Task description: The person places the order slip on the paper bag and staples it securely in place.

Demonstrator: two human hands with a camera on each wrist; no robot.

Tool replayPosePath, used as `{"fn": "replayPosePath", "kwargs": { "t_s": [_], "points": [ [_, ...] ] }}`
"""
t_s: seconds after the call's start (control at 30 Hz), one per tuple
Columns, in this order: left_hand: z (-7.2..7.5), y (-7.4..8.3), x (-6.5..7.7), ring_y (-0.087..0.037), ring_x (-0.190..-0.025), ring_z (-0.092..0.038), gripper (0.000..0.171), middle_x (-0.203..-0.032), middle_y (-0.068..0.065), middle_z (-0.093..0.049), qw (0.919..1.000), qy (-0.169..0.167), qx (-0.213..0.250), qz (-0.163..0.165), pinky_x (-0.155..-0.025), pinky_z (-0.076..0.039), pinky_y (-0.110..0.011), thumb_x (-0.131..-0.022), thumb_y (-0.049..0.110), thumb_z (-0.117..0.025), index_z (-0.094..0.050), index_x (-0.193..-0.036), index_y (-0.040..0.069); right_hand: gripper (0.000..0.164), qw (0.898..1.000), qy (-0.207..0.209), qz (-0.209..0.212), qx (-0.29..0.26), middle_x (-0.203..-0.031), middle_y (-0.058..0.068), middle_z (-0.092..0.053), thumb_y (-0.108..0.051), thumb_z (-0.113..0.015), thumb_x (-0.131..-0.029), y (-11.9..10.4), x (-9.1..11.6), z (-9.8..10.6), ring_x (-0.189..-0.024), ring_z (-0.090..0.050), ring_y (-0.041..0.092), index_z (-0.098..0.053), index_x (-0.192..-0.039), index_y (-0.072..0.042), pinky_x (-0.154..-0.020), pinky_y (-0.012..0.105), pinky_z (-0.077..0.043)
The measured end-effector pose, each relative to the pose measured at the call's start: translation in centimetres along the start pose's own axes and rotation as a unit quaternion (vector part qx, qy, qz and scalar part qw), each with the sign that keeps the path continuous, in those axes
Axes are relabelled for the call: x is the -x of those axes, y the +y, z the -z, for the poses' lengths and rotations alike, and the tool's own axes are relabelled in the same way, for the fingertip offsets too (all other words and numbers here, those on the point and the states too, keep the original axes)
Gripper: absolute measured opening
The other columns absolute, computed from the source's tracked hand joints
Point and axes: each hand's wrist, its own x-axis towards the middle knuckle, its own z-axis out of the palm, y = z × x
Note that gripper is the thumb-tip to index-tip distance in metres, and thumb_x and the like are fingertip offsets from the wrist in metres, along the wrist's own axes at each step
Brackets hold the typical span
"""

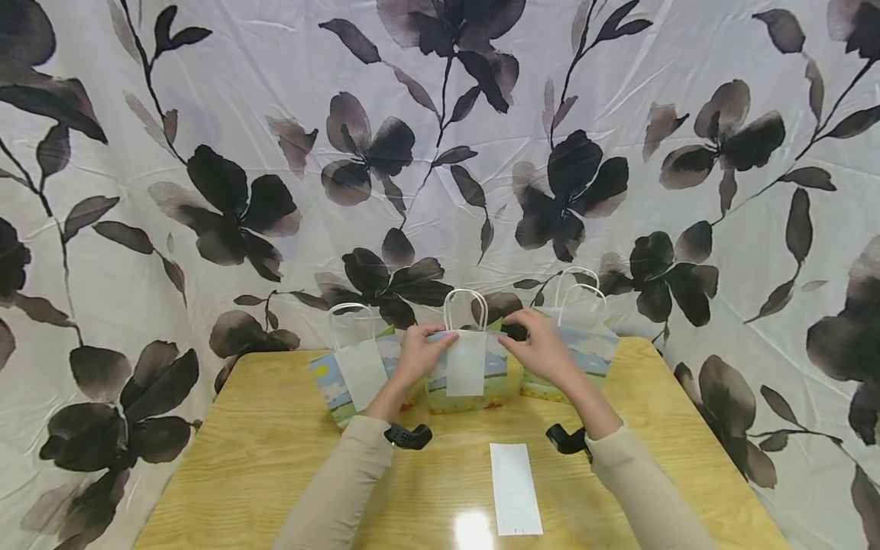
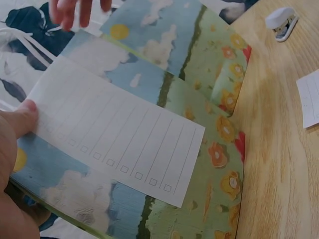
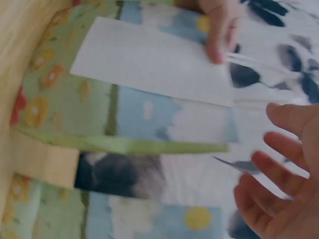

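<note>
A paper gift bag point(image 1: 495, 370) printed with sky, clouds and flowers stands in the middle, its white twisted handles point(image 1: 466, 299) upright. A white checklist sheet point(image 2: 119, 129) with ruled lines and small boxes lies flat against its front, just below the handles. My left hand point(image 1: 418, 355) pinches the bag's top at the left, its thumb on the sheet's upper edge and its other fingers behind. At the bag's upper right is my right hand point(image 1: 539, 347). In the right wrist view, its fingers are spread apart from the bag and hold nothing.
Matching bags flank it: one point(image 1: 330, 382) at the left, another point(image 1: 584, 363) at the right, each with white handles. Another checklist sheet point(image 1: 516, 489) lies on the wooden table point(image 1: 241, 458) toward the front. A small white stapler point(image 2: 281, 22) appears in the left wrist view. Floral cloth point(image 1: 467, 137) hangs behind.
</note>
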Motion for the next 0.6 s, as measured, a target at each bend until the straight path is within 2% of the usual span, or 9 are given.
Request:
{"fn": "replayPosePath", "kwargs": {
  "t_s": [0.1,0.13,0.27,0.33,0.47,0.6],
  "points": [
    [0.0,-0.1,-0.2,-0.018,-0.080,-0.065,0.021,-0.089,-0.007,-0.073,0.9996,-0.005,-0.004,0.027,-0.069,-0.053,-0.032,-0.086,0.021,-0.076,-0.077,-0.095,0.002,0.022,1.000,-0.023,-0.004,0.004,-0.107,0.008,-0.066,-0.018,-0.071,-0.091,-0.3,2.1,1.5,-0.091,-0.061,0.027,-0.069,-0.110,-0.006,-0.074,0.043,-0.050],
    [0.1,-0.2,-0.3,-0.018,-0.080,-0.065,0.021,-0.090,-0.007,-0.073,0.9994,-0.007,-0.005,0.034,-0.070,-0.053,-0.033,-0.087,0.021,-0.076,-0.077,-0.095,0.002,0.022,0.999,-0.035,-0.006,0.005,-0.107,0.008,-0.067,-0.019,-0.070,-0.091,-0.2,2.9,1.9,-0.095,-0.061,0.028,-0.069,-0.110,-0.007,-0.075,0.044,-0.051],
    [0.1,-0.3,-0.4,-0.016,-0.080,-0.065,0.021,-0.091,-0.007,-0.073,0.9992,-0.017,-0.010,0.035,-0.070,-0.053,-0.032,-0.088,0.020,-0.075,-0.076,-0.097,0.002,0.022,0.996,-0.071,-0.043,0.012,-0.108,0.008,-0.067,-0.019,-0.069,-0.092,1.1,6.8,2.9,-0.100,-0.062,0.032,-0.069,-0.111,-0.007,-0.078,0.045,-0.052],
    [0.2,-0.5,-0.5,-0.016,-0.079,-0.064,0.021,-0.091,-0.007,-0.073,0.9991,-0.021,-0.013,0.035,-0.068,-0.052,-0.032,-0.088,0.021,-0.075,-0.076,-0.097,0.002,0.022,0.995,-0.073,-0.066,0.017,-0.107,0.011,-0.067,-0.017,-0.070,-0.091,2.2,8.8,2.9,-0.098,-0.063,0.033,-0.070,-0.110,-0.006,-0.079,0.047,-0.052],
    [0.3,-0.4,-0.7,-0.020,-0.078,-0.064,0.021,-0.089,-0.007,-0.072,0.9991,-0.017,-0.020,0.034,-0.067,-0.052,-0.033,-0.088,0.021,-0.074,-0.076,-0.096,0.002,0.025,0.988,-0.066,-0.139,0.027,-0.107,0.014,-0.067,-0.019,-0.071,-0.090,4.5,12.6,2.2,-0.098,-0.062,0.036,-0.069,-0.109,-0.003,-0.080,0.048,-0.052],
    [0.3,-0.2,-1.0,-0.026,-0.085,-0.065,0.020,-0.092,-0.010,-0.072,0.9989,-0.019,-0.018,0.039,-0.071,-0.053,-0.036,-0.087,0.020,-0.076,-0.076,-0.096,0.002,0.038,0.969,-0.060,-0.237,0.027,-0.114,0.016,-0.065,-0.026,-0.072,-0.089,6.2,15.8,1.3,-0.101,-0.061,0.038,-0.065,-0.116,0.000,-0.082,0.049,-0.050]
  ]
}}
